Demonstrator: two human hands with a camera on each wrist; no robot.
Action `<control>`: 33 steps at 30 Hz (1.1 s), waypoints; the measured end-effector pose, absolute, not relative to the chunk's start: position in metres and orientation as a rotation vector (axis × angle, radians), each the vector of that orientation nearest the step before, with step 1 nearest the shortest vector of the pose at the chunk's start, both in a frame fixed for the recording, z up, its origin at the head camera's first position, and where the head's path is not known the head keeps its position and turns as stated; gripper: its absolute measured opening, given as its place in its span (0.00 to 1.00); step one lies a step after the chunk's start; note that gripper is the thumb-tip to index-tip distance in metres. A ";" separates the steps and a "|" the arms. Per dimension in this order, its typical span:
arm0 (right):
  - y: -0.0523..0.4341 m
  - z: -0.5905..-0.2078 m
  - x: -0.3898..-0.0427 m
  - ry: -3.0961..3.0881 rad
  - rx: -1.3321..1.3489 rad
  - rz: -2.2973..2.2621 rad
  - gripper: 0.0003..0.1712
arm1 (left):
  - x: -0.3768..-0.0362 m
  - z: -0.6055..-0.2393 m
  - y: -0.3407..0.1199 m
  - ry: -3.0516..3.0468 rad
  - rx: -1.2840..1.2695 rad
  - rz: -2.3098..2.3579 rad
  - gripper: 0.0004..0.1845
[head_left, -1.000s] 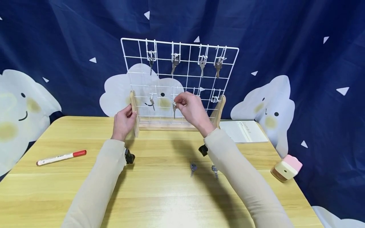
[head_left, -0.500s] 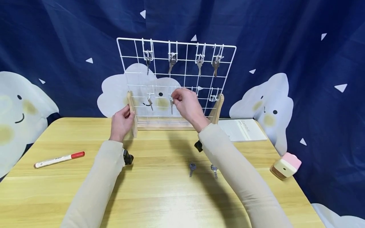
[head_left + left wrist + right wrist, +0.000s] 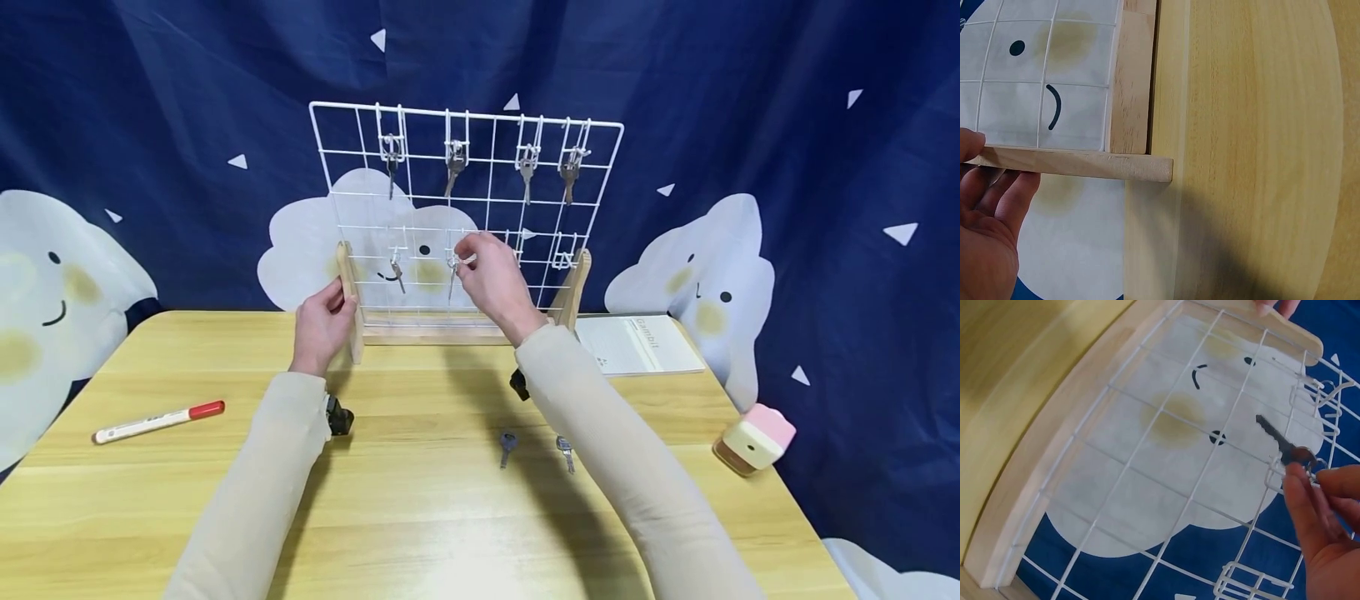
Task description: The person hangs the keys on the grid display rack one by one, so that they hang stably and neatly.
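Two hands busy | left hand (image 3: 321, 321) grips smooth wooden upright (image 3: 348, 292) of white wire grid (image 3: 465, 208) | right hand (image 3: 491, 279) pinches thin metal key (image 3: 452, 279) at hook | two keys (image 3: 507, 446) flat on woodgrain tabletop (image 3: 420, 517)

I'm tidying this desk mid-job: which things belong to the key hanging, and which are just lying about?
In use:
rack, steadied by the left hand
key, pinched at a hook by the right hand
two loose keys

Lying about:
marker
booklet
pink block
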State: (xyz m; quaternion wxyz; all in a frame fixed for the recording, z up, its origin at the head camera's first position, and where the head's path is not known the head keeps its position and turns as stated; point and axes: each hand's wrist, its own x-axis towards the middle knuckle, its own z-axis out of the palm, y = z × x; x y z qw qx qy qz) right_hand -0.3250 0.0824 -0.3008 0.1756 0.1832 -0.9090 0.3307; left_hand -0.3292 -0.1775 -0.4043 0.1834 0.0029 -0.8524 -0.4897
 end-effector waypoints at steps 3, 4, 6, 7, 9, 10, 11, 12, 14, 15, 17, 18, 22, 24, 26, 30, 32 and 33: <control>0.086 -0.303 -0.319 -2.558 0.486 0.981 0.11 | -0.329 -0.405 -0.177 -2.403 -0.003 -1.382 0.26; 0.087 -0.304 -0.317 -2.545 0.486 1.002 0.12 | -0.330 -0.405 -0.177 -2.402 -0.006 -1.384 0.26; 0.090 -0.305 -0.311 -2.515 0.501 1.060 0.13 | -0.330 -0.405 -0.177 -2.395 -0.012 -1.377 0.25; 0.091 -0.306 -0.307 -2.503 0.512 1.102 0.13 | -0.331 -0.405 -0.177 -2.392 -0.015 -1.375 0.25; 0.095 -0.307 -0.299 -2.482 0.539 1.201 0.13 | -0.331 -0.405 -0.177 -2.390 -0.018 -1.369 0.24; 0.098 -0.308 -0.295 -2.473 0.549 1.259 0.13 | -0.331 -0.406 -0.177 -2.389 -0.019 -1.369 0.24; 0.100 -0.309 -0.291 -2.465 0.553 1.319 0.12 | -0.331 -0.406 -0.177 -2.385 -0.021 -1.370 0.24; 0.103 -0.310 -0.286 -2.463 0.552 1.372 0.12 | -0.331 -0.406 -0.176 -2.385 -0.022 -1.378 0.24; 0.110 -0.313 -0.278 -2.470 0.546 1.452 0.12 | -0.331 -0.406 -0.175 -2.386 -0.023 -1.388 0.24; 0.113 -0.314 -0.273 -2.482 0.540 1.475 0.11 | -0.331 -0.406 -0.175 -2.387 -0.022 -1.390 0.24; 0.121 -0.318 -0.266 -2.530 0.537 1.488 0.10 | -0.332 -0.406 -0.174 -2.391 -0.020 -1.380 0.24; 0.125 -0.320 -0.262 -2.561 0.545 1.477 0.09 | -0.331 -0.405 -0.174 -2.390 -0.022 -1.382 0.24; 0.139 -0.329 -0.252 -2.660 0.588 1.399 0.07 | -0.331 -0.405 -0.175 -2.383 -0.018 -1.376 0.24; 0.145 -0.335 -0.248 -2.670 0.607 1.392 0.08 | -0.331 -0.404 -0.175 -2.383 -0.016 -1.382 0.24; 0.150 -0.342 -0.244 -2.667 0.613 1.395 0.08 | -0.330 -0.404 -0.175 -2.390 -0.011 -1.381 0.24; 0.157 -0.354 -0.236 -2.677 0.629 1.383 0.08 | -0.330 -0.405 -0.175 -2.399 0.005 -1.393 0.25; 0.160 -0.358 -0.233 -2.693 0.637 1.361 0.07 | -0.331 -0.406 -0.175 -2.395 0.009 -1.398 0.25; 0.161 -0.360 -0.231 -2.704 0.642 1.348 0.07 | -0.331 -0.406 -0.175 -2.393 0.009 -1.396 0.25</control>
